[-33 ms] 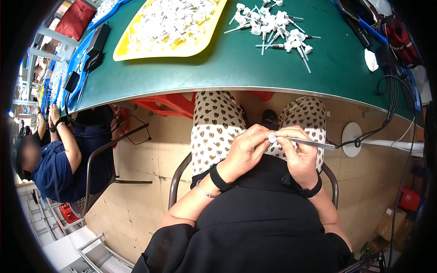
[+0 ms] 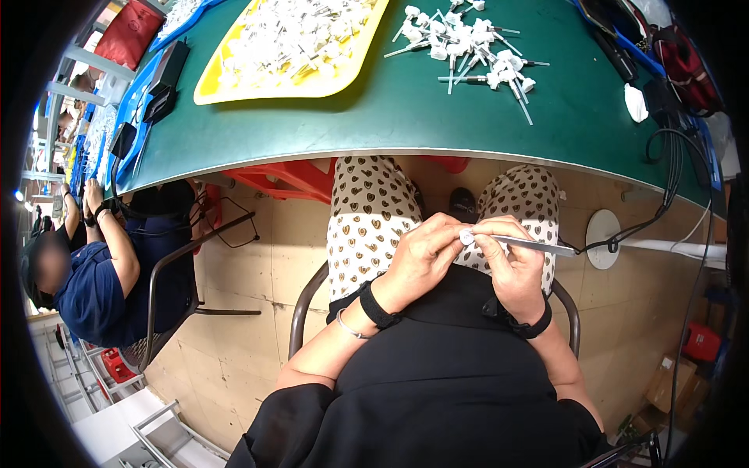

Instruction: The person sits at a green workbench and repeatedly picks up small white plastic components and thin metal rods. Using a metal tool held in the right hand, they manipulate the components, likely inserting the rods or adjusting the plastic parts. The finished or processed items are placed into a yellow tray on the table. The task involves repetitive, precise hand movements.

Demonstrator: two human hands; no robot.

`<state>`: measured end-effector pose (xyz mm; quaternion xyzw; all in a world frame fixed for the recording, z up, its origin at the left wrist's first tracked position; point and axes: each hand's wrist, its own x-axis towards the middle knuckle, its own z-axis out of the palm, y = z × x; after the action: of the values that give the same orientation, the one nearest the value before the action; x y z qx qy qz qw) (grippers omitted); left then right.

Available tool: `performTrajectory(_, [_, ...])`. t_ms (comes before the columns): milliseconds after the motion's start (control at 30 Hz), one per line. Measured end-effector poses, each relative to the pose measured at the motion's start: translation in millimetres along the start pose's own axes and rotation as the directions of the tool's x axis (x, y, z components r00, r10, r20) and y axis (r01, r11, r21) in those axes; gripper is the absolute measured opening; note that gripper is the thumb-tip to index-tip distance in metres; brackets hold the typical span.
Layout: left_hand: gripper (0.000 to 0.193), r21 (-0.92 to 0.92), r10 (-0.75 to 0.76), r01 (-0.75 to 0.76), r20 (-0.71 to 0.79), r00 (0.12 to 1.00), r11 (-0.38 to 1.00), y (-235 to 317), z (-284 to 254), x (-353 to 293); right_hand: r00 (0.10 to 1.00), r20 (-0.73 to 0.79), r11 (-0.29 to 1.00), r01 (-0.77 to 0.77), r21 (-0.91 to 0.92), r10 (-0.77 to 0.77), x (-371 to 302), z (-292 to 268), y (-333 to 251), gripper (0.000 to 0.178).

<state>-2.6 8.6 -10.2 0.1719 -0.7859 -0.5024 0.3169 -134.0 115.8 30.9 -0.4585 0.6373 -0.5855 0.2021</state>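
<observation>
Above my lap, my left hand (image 2: 427, 256) pinches a small white plastic piece (image 2: 466, 236) between its closed fingertips. My right hand (image 2: 511, 269) is closed around a slim grey metal tool (image 2: 540, 246), whose flat end sticks out to the right. The tool's other end is hidden by my fingers, close to the white piece. Both hands meet at the piece, fingertips nearly touching. On the green table lies a loose pile of white plastic pieces with thin clear tubes (image 2: 493, 78). A yellow tray (image 2: 269, 95) to its left is heaped with similar pieces.
The table's front edge (image 2: 390, 153) runs just beyond my knees. Black cables (image 2: 672, 168) hang at the right, beside a crumpled white scrap (image 2: 636, 103). A co-worker in a dark blue shirt (image 2: 101, 285) sits at the left on a metal-framed chair (image 2: 156, 296).
</observation>
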Motion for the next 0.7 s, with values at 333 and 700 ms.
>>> performTrajectory(333, [0.022, -0.081, -0.03, 0.032, 0.024, 0.999, 0.996, -6.0, 2.4, -2.6, 0.999, 0.021, 1.0, -0.024, -0.002, 0.024, 2.7, -1.9, -3.5, 0.004])
performTrajectory(700, [0.016, -0.04, -0.052, 0.055, 0.071, 0.996, 0.998, 0.9, -0.6, -1.3, 0.992, 0.109, 0.986, 0.08, -0.144, -0.064, 8.2, -4.5, -8.0, 0.003])
